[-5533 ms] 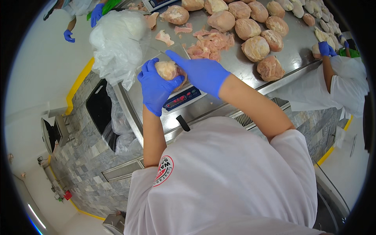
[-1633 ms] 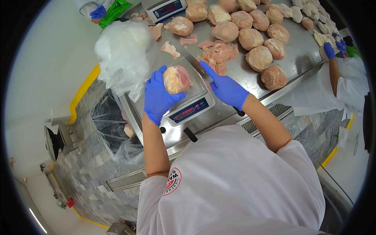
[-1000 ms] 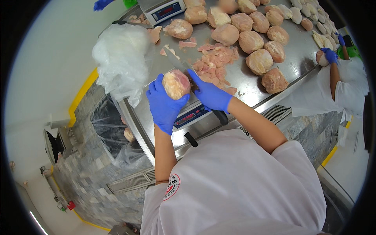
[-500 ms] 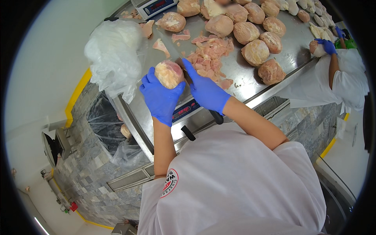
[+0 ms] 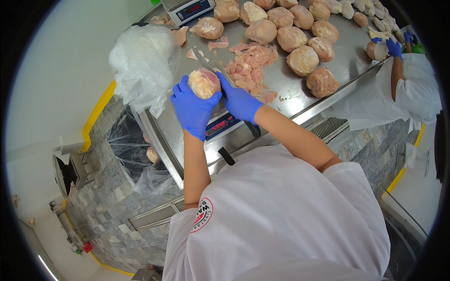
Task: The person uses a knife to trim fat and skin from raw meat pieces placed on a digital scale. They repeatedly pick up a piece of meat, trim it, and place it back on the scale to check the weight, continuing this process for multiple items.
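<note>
Both gloved hands closed around one rounded lump of meat (image 5: 204,83) — the left hand (image 5: 191,108) cupped it from below and the left side, the right hand (image 5: 240,100) pressed against its right side. It was held just above a digital scale (image 5: 220,125) with a red display, at the near edge of the steel worktop (image 5: 337,61). Being nearly ball-shaped, it showed no clear long axis. A crumpled clear plastic bag (image 5: 140,65) lay to the left — meat trimmings (image 5: 251,68) were just beyond.

Steel table (image 5: 300,93) — meat balls (image 5: 303,60), scraps (image 5: 251,70), scale (image 5: 220,124)
</note>
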{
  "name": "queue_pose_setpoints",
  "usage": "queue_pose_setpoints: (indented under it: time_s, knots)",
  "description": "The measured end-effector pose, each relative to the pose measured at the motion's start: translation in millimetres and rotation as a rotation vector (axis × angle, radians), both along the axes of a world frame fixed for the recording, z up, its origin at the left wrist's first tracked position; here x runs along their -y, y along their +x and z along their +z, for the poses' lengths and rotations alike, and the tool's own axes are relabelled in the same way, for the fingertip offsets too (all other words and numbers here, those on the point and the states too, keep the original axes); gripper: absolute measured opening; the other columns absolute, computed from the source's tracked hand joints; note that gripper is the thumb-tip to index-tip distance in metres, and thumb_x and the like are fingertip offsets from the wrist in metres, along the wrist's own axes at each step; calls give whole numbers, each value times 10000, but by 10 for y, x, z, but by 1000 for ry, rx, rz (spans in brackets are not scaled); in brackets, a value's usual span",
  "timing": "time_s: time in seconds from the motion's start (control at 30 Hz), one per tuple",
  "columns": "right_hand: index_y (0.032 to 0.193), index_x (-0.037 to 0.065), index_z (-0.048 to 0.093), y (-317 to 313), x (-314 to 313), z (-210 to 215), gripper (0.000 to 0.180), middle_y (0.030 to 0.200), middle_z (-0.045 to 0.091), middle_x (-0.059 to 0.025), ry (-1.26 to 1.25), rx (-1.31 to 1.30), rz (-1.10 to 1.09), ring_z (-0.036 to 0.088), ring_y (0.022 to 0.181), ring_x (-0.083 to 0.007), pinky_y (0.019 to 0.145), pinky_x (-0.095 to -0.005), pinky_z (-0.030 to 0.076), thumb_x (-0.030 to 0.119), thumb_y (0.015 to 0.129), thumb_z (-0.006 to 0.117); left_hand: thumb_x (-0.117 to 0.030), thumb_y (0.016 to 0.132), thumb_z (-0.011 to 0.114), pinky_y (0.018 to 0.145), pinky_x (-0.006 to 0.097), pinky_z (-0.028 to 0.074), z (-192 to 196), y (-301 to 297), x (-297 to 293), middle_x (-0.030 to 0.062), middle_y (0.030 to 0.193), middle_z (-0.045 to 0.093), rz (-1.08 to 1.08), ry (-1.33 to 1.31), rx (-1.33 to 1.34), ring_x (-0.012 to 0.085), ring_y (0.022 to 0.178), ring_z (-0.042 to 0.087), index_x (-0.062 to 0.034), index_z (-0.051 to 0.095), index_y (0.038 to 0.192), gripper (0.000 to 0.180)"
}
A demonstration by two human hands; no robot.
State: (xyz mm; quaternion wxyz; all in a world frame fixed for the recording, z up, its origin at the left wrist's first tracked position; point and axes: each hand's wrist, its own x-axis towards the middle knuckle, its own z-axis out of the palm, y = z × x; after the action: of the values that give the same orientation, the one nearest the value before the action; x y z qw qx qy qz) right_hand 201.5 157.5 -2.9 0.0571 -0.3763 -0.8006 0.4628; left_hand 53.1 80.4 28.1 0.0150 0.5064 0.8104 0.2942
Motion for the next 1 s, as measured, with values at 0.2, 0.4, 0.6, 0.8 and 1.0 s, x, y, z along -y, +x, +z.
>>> queue_pose_setpoints:
  time_s: [0.2, 0.4, 0.6, 0.8, 1.0]
  knots:
    - [1620, 160, 101, 256, -273, -35, 809, 994, 674, -314, 154, 15, 20, 679, 808, -429, 763, -500, 535, 53, 902, 457, -370, 557, 933, 1070, 487, 405, 90, -459, 37, 191, 1351, 545, -372, -92, 13, 397, 1246, 518, -71, 510, 1402, 991]
    - [1622, 201, 145, 498, -39, 537, 780, 1093, 680, -251, 75, -77, 39, 683, 877, -414, 816, -480, 542, 57, 932, 478, -328, 539, 933, 1112, 466, 365, 132, -457, 12, 144, 1357, 550, -433, -131, 39, 367, 1276, 504, -158, 523, 1420, 986]
    - [1618, 164, 153, 292, 33, 365, 809, 1191, 643, -269, 121, -40, 30, 676, 912, -419, 812, -479, 541, 1, 899, 487, -309, 544, 920, 1088, 446, 362, 190, -337, 15, 134, 1346, 559, -417, -173, 37, 348, 1258, 516, -136, 537, 1392, 947]
    - [1610, 107, 156, 14, -197, 299, 790, 1188, 633, -301, 68, -51, 46, 677, 954, -417, 814, -471, 539, -17, 896, 470, -382, 518, 922, 1078, 467, 310, 141, -299, -36, 115, 1292, 599, -388, -154, 11, 316, 1293, 480, -135, 538, 1370, 967]
    - [1614, 112, 150, 230, 98, -157, 767, 1175, 646, -297, 308, -187, 18, 687, 920, -415, 820, -472, 538, 12, 919, 457, -371, 521, 915, 1073, 452, 323, 123, -292, -70, 133, 1293, 578, -320, -135, -12, 327, 1259, 507, -130, 537, 1382, 971]
